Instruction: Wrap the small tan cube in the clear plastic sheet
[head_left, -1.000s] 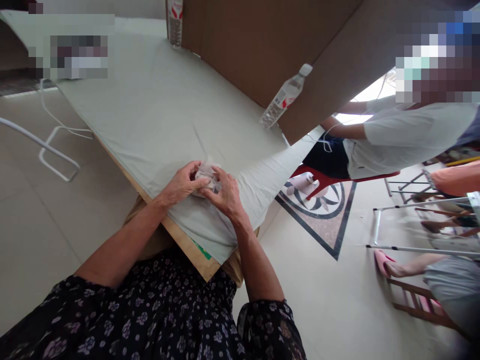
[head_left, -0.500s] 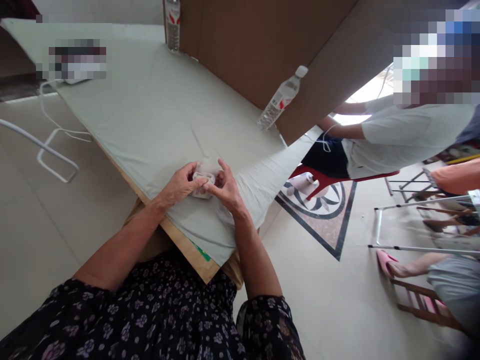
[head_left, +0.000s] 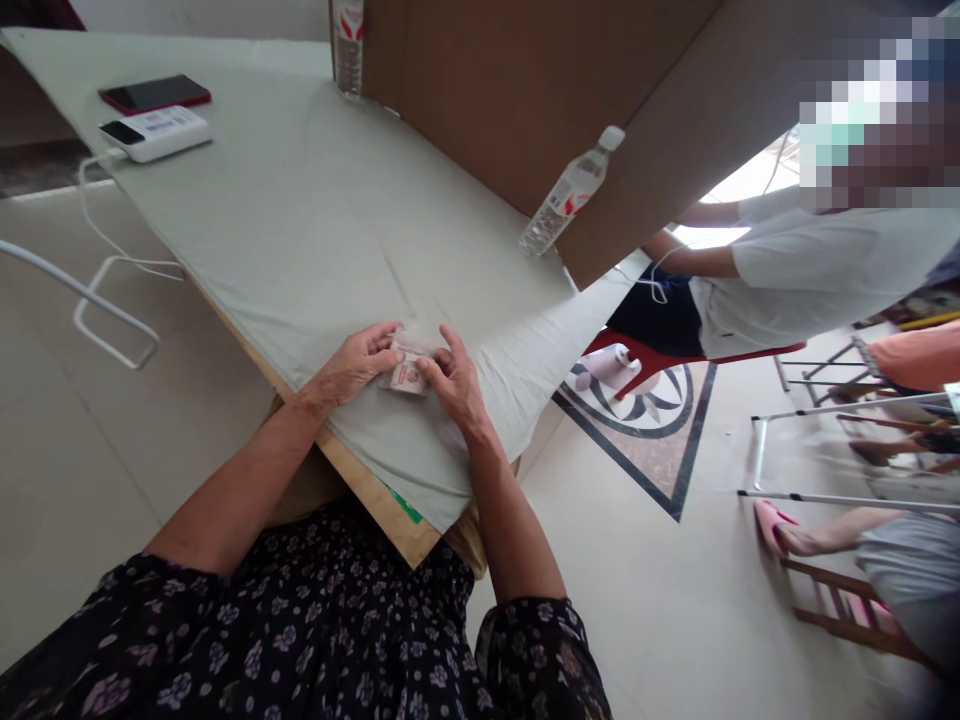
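Between my two hands, just above the near corner of the cloth-covered table [head_left: 300, 220], is a small white packet with a reddish print [head_left: 407, 374] and a clear plastic wrapping round it. My left hand [head_left: 366, 356] grips its left side, thumb on top and fingers curled behind. On the other side, my right hand [head_left: 451, 380] pinches the packet's right edge with the thumb, while the index finger stands raised and apart. What lies inside the packet cannot be made out.
A tall brown cardboard panel [head_left: 510, 110] stands across the table. A tilted water bottle [head_left: 574, 190] leans against it; another bottle [head_left: 349, 50] stands farther left. A phone [head_left: 154, 93] and a white power bank [head_left: 161, 133] lie at the far left. A person in a white shirt [head_left: 817, 270] sits right.
My thumbs have moved apart, and the packet's printed face now shows between them. Both hands stay at the same place over the table.
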